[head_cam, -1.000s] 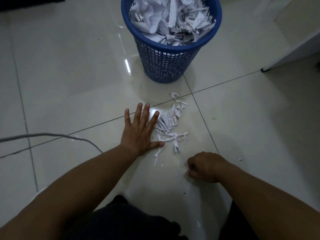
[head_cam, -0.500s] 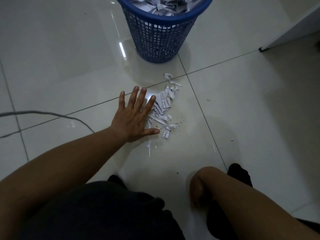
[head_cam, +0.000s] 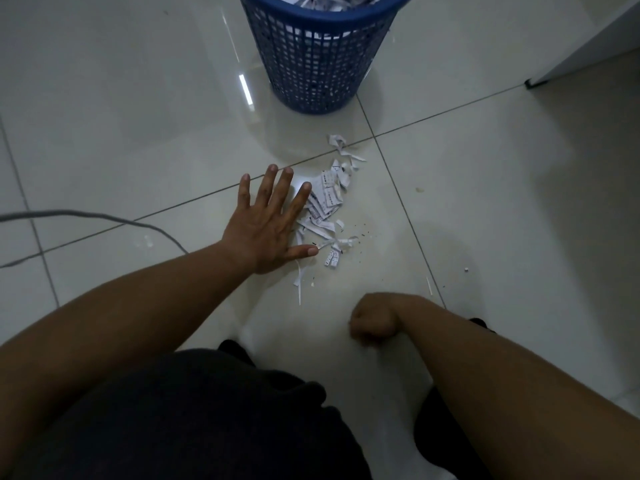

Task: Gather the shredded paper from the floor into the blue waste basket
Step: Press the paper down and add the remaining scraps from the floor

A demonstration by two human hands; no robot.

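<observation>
A small pile of white shredded paper (head_cam: 327, 202) lies on the glossy tiled floor, just in front of the blue mesh waste basket (head_cam: 317, 60), which is full of crumpled paper. My left hand (head_cam: 268, 223) lies flat on the floor with fingers spread, its index finger and thumb touching the left edge of the pile. My right hand (head_cam: 374, 320) is curled into a fist close to my body, below the pile and apart from it; whether it holds scraps I cannot see.
A grey cable (head_cam: 104, 218) runs across the floor at the left. A white cabinet (head_cam: 588, 46) with a dark foot stands at the top right. Tiny paper crumbs (head_cam: 465, 270) dot the tile to the right. My dark-clothed knees fill the bottom.
My right fist drew back toward my body, then came forward a little. The left hand stays flat against the pile. The view tilted down, so the basket sits higher in frame.
</observation>
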